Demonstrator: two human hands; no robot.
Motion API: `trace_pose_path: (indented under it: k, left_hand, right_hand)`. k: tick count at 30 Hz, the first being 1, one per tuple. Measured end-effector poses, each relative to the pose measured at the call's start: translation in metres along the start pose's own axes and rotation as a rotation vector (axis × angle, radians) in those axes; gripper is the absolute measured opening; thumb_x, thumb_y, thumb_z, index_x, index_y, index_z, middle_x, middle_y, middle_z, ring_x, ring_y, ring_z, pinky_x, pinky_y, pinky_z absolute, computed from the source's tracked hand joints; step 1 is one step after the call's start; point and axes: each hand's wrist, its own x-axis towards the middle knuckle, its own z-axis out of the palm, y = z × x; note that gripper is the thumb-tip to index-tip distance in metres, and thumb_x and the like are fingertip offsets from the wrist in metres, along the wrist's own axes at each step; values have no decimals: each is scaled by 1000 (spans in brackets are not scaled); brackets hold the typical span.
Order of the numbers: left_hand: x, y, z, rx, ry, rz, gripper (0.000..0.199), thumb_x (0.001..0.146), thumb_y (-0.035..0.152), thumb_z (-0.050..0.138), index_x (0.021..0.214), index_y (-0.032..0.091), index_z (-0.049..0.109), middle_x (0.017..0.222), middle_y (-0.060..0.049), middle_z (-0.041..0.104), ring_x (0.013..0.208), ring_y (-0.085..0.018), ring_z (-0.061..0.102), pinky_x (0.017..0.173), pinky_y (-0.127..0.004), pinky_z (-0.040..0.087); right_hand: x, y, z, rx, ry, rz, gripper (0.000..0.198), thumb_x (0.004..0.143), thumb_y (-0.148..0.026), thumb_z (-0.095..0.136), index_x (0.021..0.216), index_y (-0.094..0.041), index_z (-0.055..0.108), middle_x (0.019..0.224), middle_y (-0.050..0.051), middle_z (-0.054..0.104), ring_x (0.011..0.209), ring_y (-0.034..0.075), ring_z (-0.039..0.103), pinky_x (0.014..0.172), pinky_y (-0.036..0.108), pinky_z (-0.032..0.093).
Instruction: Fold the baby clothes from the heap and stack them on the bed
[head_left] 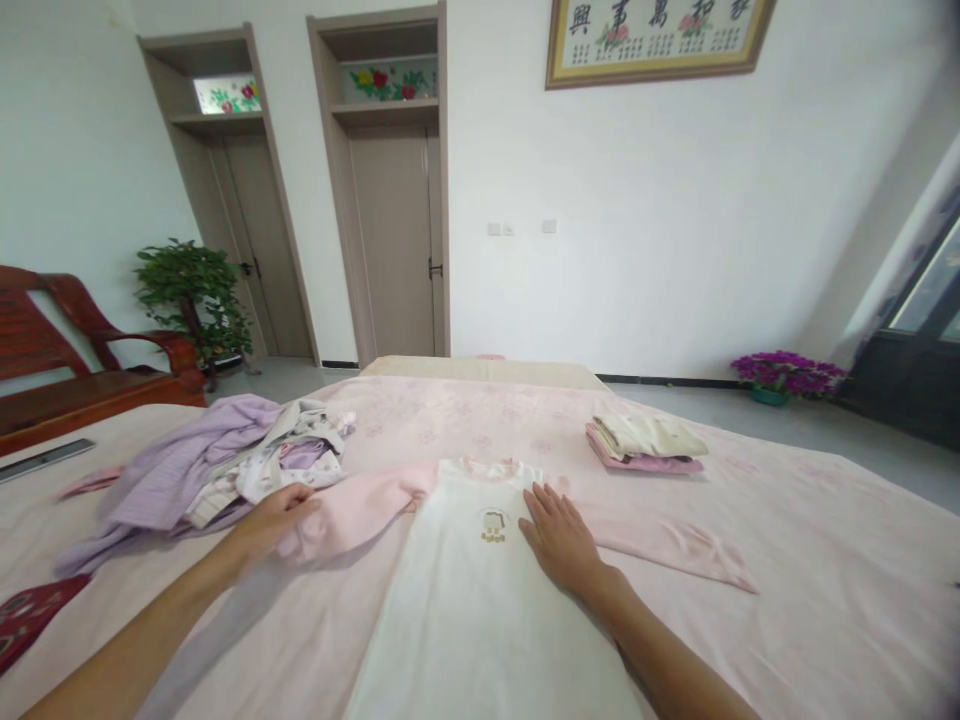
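Note:
A long-sleeved shirt (480,610) with a white body, pink sleeves and a small printed figure on the chest lies front up on the pink bedsheet. My left hand (281,512) is closed on the cuff end of one pink sleeve (360,510), which is lifted a little and bunched. Flat on the shirt's upper chest, near the other shoulder, rests my right hand (559,535) with fingers stretched out. The other sleeve (675,545) lies spread out to the right. The shirt's lower hem is cut off by the frame edge.
A loose heap of lilac and grey clothes (202,460) lies at the left, close to my left hand. Folded clothes (645,443) are stacked at the back right. A dark flat device (45,458) and a red patterned item (37,615) lie at the left edge.

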Motion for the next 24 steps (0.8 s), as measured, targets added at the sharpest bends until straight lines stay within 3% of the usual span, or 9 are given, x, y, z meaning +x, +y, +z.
trace_pose_path:
  k: [5,9,12,14,17,20,22,24]
  left_hand:
    - [56,-12,-45,114,105,78,48,64,56,63,91,17,59,83,-2,66,82,-23,62,70,-28,46]
    - [85,-32,-43,448,194,74,35,72,39,59,101,19,62,94,-3,68,92,-22,63,78,-28,44]
    - [83,-31,-22,675,222,12,27,78,27,54,102,21,63,101,-5,67,96,-24,62,79,-30,43]
    - [73,-19,0,782,303,63,27,80,21,50,103,20,64,107,-8,64,103,-29,58,84,-35,42]
    - [52,8,42,798,320,342,25,84,16,46,100,20,64,107,-9,62,107,-28,54,94,-37,38]
    - [32,31,83,666,115,550,22,92,23,40,97,22,61,102,-5,63,102,-20,57,91,-30,41]
    - [25,38,100,677,29,508,26,97,29,35,95,22,60,102,-4,64,102,-19,58,89,-28,41]
    - [26,39,104,769,-17,331,32,99,31,29,97,22,60,101,-5,66,101,-19,60,87,-30,42]
  right_hand:
    - [-3,2,5,-25,63,-13,55,98,-44,31,144,-17,44,152,10,38,142,28,30,115,46,21]
    - [-2,1,7,-40,85,-20,55,97,-44,31,143,-18,45,151,10,39,141,28,30,115,46,22]
    - [-2,0,7,-46,93,-19,55,97,-44,31,144,-18,44,151,11,39,141,28,30,114,46,22]
    - [-3,-1,6,-52,87,-19,55,98,-44,31,144,-17,43,152,11,37,141,29,30,114,47,22]
    - [-4,-2,3,-63,66,-14,55,98,-43,31,145,-17,43,152,11,36,142,30,29,114,48,22]
    - [-4,-3,2,-68,44,-3,56,98,-43,30,146,-17,41,153,11,35,142,30,28,114,48,22]
    - [-4,-3,2,-76,32,7,57,98,-44,30,147,-17,40,154,10,33,142,30,27,114,49,21]
    - [-3,-2,2,-94,23,20,57,98,-44,30,147,-17,39,154,11,32,142,31,27,114,51,20]
